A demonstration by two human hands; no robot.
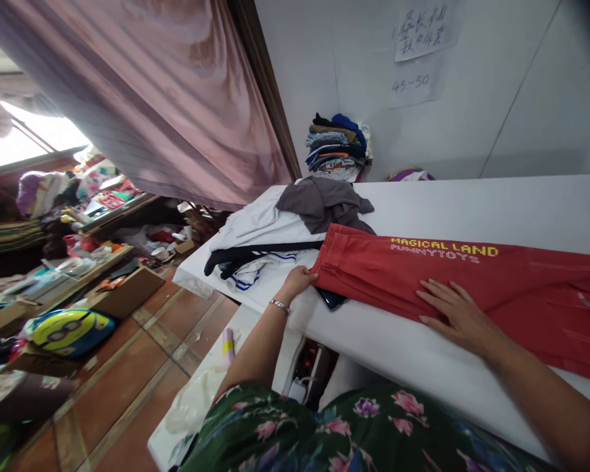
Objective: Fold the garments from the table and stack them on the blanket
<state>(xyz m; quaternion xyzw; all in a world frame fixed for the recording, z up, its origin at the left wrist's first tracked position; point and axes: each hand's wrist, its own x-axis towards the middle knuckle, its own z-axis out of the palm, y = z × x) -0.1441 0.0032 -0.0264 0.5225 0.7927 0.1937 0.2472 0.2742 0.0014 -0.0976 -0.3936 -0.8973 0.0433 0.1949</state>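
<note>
Red trousers with yellow and white lettering lie folded lengthwise along the white table. At their left end, my left hand pinches the near corner of the cloth. My right hand rests flat on the red fabric below the lettering, fingers spread, holding nothing. A dark phone lies partly under the trousers, close to my left hand. Just beyond that end sit a crumpled grey garment, white clothes and a black striped garment.
A stack of folded clothes stands at the table's back, against the wall. Paper notes hang above. Left of the table, a pink curtain drapes down, and boxes and a Minion-patterned item crowd the tiled floor.
</note>
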